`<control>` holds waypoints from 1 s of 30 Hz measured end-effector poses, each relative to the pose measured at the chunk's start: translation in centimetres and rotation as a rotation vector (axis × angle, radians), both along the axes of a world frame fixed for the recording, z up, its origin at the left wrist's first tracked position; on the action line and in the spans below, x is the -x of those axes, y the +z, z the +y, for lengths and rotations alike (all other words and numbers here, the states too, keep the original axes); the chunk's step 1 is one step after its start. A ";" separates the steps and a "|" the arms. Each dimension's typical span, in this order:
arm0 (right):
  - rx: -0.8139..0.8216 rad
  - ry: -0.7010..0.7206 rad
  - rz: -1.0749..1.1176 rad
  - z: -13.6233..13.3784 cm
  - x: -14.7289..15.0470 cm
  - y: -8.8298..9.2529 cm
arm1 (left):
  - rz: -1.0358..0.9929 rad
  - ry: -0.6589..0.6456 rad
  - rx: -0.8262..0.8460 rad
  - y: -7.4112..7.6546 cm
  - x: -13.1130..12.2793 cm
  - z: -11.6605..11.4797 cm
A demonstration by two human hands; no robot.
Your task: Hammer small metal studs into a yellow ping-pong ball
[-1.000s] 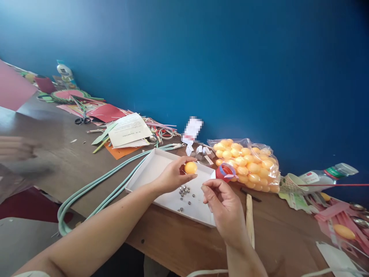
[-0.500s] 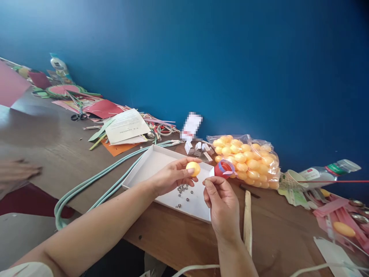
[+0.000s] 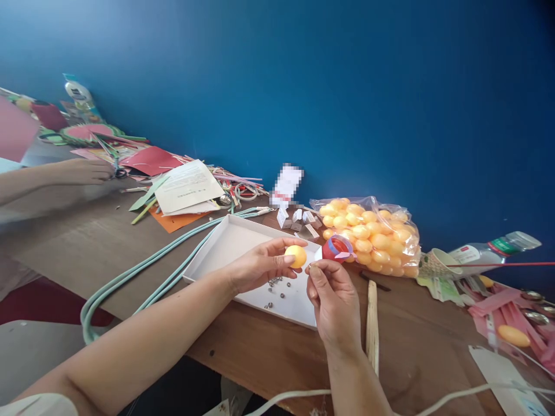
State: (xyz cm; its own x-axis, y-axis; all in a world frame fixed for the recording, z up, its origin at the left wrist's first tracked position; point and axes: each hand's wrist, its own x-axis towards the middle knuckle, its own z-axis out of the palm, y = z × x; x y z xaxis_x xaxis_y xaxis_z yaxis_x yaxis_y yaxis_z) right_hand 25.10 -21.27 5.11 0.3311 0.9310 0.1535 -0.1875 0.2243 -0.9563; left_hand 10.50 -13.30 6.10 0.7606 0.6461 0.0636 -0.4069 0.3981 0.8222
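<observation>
My left hand [image 3: 263,266] grips a yellow-orange plastic ball [image 3: 296,256] between thumb and fingers, above the shallow white box lid [image 3: 225,242]. Close to the ball's right side, my right hand [image 3: 333,294] is closed in a pinch. Whatever its fingertips hold is too small to make out. Several small silvery metal pieces, perhaps bells [image 3: 282,295], lie in the lid under my hands. Just behind my right hand sits a red roll with a blue-purple rim [image 3: 336,248].
A clear bag of yellow-orange balls [image 3: 368,231] stands against the blue wall. Pale blue cords [image 3: 143,263] loop left of the lid. A wooden stick [image 3: 372,329] lies right of my right hand. Another person's hand [image 3: 93,171] reaches scissors [image 3: 119,167] among papers.
The other person's hand has moved up and right to the scissors. My right fingertips and the ball are slightly closer together. The view has shifted a little.
</observation>
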 end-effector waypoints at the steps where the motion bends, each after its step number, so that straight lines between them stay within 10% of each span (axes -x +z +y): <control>1: -0.001 0.001 0.007 0.1 0.0 0.0 | 0.013 0.004 -0.009 0.0 0.0 0.0; 30: 0.036 0.094 0.140 0.5 -0.7 -0.2 | 0.110 0.037 -0.204 -0.1 -0.1 0.1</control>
